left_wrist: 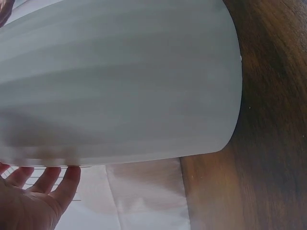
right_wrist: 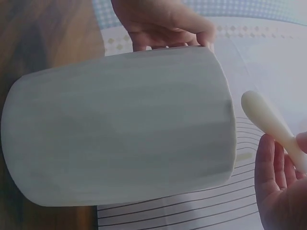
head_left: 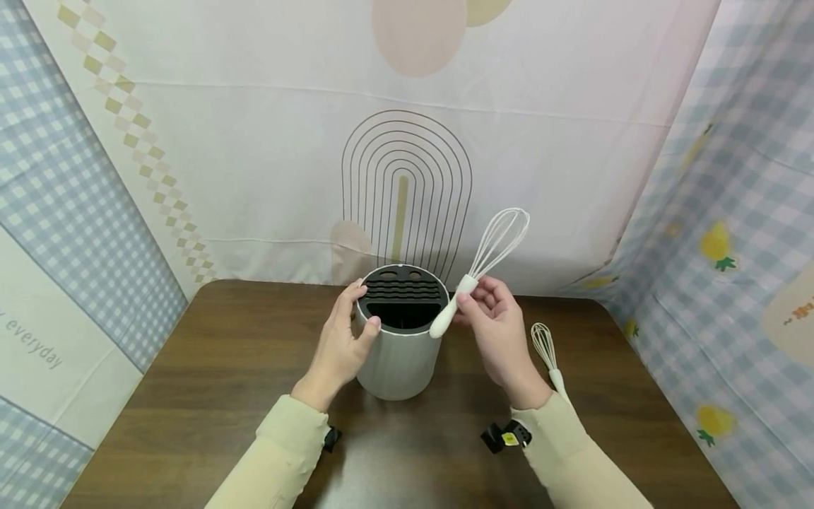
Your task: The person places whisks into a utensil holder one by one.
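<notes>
Pinches the whisk [head_left: 468, 283] in the right hand [head_left: 502, 336], with thumb and fingers clamped on the handle below the wires. Points the butt down and left from those fingertips, near the pot's [head_left: 397, 367] right rim but apart from it. Clasps the pot with the left hand [head_left: 340, 346], with thumb and fingers spread from each other, thumb on the near rim, fingers round the left side.

Could knock the butt on the rim, being aimed at the edge left of the right fingertips rather than well over the opening [head_left: 407, 315]. Could then swivel the whisk within the pinch, being held so far from the butt. Might drop it from a light grip; cannot tell how firm. Could rap the left thumb, so close to the opening. May slide or tip the pot under a sideways push, being braced only by the left fingers. Might nudge the second whisk [head_left: 552, 362], right of the right fingers, with an outward sweep of the sleeve [head_left: 572, 449].
</notes>
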Tool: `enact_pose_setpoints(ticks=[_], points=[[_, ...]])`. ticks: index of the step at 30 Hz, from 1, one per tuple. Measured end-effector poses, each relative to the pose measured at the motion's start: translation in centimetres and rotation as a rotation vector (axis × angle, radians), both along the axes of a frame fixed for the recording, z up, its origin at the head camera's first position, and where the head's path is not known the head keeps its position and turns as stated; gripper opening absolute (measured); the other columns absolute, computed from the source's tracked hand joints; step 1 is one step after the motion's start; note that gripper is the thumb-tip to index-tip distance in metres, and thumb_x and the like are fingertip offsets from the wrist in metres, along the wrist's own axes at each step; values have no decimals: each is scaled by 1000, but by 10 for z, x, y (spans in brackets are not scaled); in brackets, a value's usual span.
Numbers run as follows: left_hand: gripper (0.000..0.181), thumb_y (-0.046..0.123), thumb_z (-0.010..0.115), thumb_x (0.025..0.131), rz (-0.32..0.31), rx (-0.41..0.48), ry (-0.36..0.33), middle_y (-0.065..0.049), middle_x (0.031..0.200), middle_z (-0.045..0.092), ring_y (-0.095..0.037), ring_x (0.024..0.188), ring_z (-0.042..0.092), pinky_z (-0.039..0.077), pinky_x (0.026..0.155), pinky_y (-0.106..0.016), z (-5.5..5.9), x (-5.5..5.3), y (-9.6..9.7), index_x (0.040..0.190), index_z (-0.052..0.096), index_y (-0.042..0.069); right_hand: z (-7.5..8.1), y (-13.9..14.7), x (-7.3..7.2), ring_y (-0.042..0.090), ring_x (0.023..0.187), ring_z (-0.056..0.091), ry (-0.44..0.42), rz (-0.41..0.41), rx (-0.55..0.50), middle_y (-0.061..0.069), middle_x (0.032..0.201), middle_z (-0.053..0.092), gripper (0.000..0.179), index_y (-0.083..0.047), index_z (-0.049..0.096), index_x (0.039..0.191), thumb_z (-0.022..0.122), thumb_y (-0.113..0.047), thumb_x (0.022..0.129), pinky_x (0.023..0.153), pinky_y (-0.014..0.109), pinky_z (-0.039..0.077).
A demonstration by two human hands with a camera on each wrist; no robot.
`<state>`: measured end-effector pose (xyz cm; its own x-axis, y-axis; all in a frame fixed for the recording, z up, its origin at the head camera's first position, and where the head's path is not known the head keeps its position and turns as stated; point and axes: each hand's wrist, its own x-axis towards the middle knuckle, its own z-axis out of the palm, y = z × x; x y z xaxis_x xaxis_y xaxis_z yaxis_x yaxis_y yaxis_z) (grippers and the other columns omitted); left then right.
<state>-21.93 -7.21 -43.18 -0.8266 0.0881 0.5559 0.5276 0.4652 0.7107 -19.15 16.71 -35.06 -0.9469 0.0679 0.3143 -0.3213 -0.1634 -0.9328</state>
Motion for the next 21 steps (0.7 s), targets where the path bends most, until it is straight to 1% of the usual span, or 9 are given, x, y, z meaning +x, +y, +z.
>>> enact_pose_setpoints(ticks=[3,4,8,11,16,21], points=[[60,41,52,90,1,4,1,2,153,34,-21,128,45,41,100,-42,0,0,0,142,39,15,0,-3,-4,21,89,62,3,2,-15,22,110,56,38,3,46,126,62,-1,91,76,43,55],[59,41,52,90,3,6,4,1,153,34,-22,128,46,41,100,-43,0,0,0,142,39,15,1,-4,-4,21,89,62,1,2,-20,19,108,57,38,2,47,126,61,-1,92,77,43,55],[58,39,52,90,6,9,3,-1,152,35,-24,127,47,41,99,-45,1,1,1,141,39,15,0,-9,-6,19,89,62,-8,2,-49,19,109,57,37,2,46,127,60,-1,93,75,38,55],[57,38,52,90,8,11,1,-2,151,36,-25,125,47,41,99,-45,2,2,2,140,40,14,0,-12,-7,18,89,61,-6,-6,-53,17,109,57,36,1,46,128,59,-3,94,74,36,56],[57,40,52,90,8,5,-1,-3,152,36,-26,128,45,40,100,-47,3,4,2,140,39,14,2,-20,-8,20,93,61,33,-8,-30,17,111,58,36,2,47,127,59,-4,94,75,36,55],[58,41,51,91,2,3,1,-5,152,36,-27,130,44,39,101,-48,4,5,3,140,39,13,3,-27,-10,22,93,62,77,-8,26,19,111,58,36,3,47,126,60,-4,93,76,35,55]])
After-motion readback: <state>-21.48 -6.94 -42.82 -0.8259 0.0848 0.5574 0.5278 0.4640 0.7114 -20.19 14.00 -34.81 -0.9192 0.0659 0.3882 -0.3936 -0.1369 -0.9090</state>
